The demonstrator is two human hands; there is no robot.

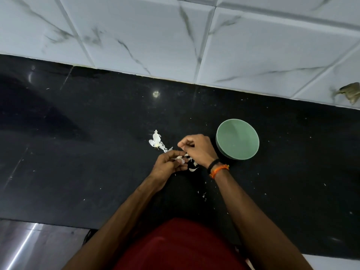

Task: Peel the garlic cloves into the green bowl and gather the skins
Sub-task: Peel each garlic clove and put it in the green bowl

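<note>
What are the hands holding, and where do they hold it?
The left hand cups a garlic clove in its curled fingers. The right hand pinches something small at its fingertips, likely skin; too small to tell.

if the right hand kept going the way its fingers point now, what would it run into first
The right hand has its curled fingers aimed leftward, toward the left hand and the garlic clove it holds. It would probably meet that clove and those fingers first. Depth is unclear from one view.
</note>
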